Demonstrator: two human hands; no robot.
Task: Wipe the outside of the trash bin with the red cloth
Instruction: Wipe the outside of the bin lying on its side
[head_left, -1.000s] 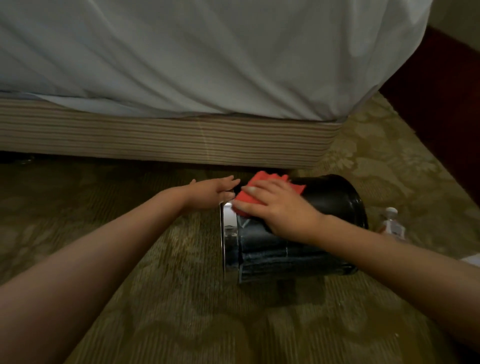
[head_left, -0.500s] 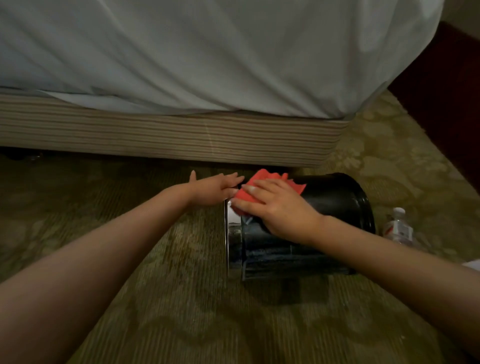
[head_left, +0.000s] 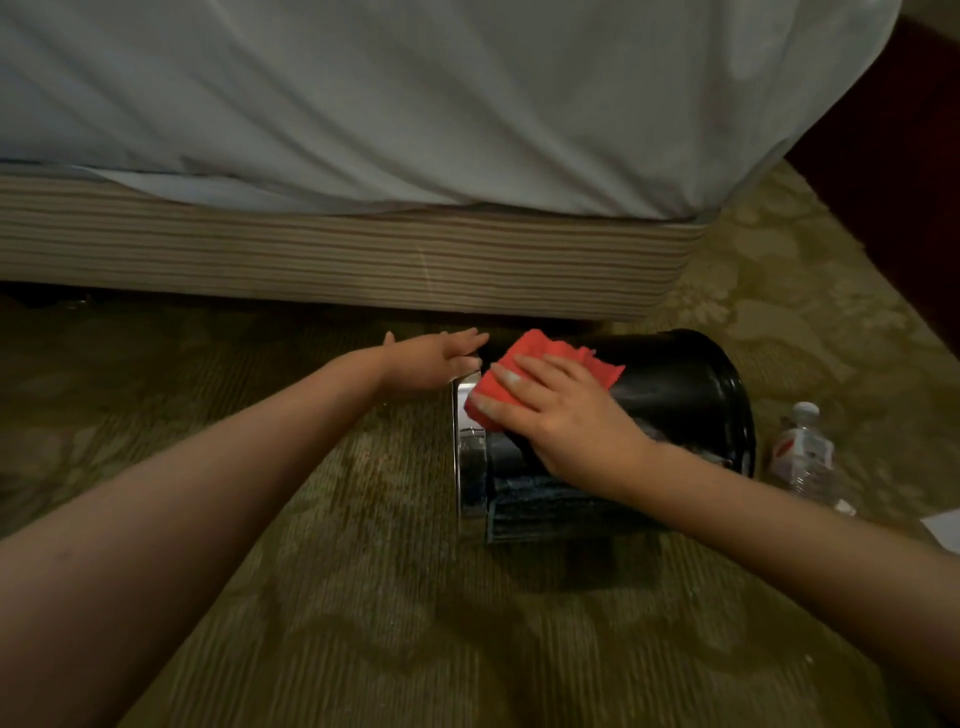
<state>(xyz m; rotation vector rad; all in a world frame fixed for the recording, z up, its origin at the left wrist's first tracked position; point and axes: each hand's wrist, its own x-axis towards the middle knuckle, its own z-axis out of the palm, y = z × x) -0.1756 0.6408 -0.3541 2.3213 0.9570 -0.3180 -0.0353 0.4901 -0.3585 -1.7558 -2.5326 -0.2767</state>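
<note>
A black trash bin (head_left: 680, 387) with a shiny metal rim lies on its side on the carpet, its rim end facing left. The red cloth (head_left: 524, 364) is spread on the bin's upper side near that rim. My right hand (head_left: 561, 415) lies flat on the cloth with straight fingers, pressing it against the bin. My left hand (head_left: 434, 361) reaches in from the left, its fingers extended and touching the bin's rim end at the top.
A bed with a white sheet (head_left: 415, 104) and a striped base (head_left: 337, 260) runs just behind the bin. A clear plastic water bottle (head_left: 808, 452) lies on the carpet to the bin's right. A white paper corner (head_left: 945, 527) shows at the right edge.
My right hand and the cloth have shifted slightly back along the bin's top. The left hand stays at the rim. The camera view has moved a little.
</note>
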